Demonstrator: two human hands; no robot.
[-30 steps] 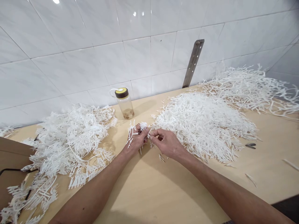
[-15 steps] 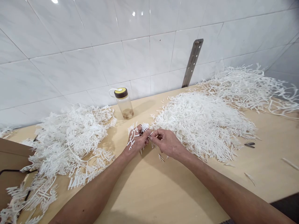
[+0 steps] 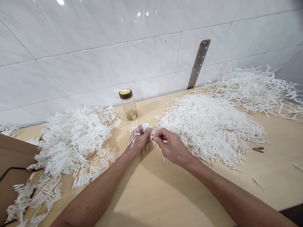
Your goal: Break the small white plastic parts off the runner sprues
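Since the earlier frame our view had drifted a little left; our hands had barely moved. Our left hand [image 3: 138,141] was closed around a white branched sprig [image 3: 133,136], held just above the table [image 3: 151,192]. Our right hand [image 3: 170,147] pinched one of its tips between thumb and forefinger. A loose heap [image 3: 208,124] lay just right of our hands, another pile [image 3: 71,142] to the left, and a bottle [image 3: 128,104] behind. Pulling hard might have snapped the thin sprig or scattered bits.
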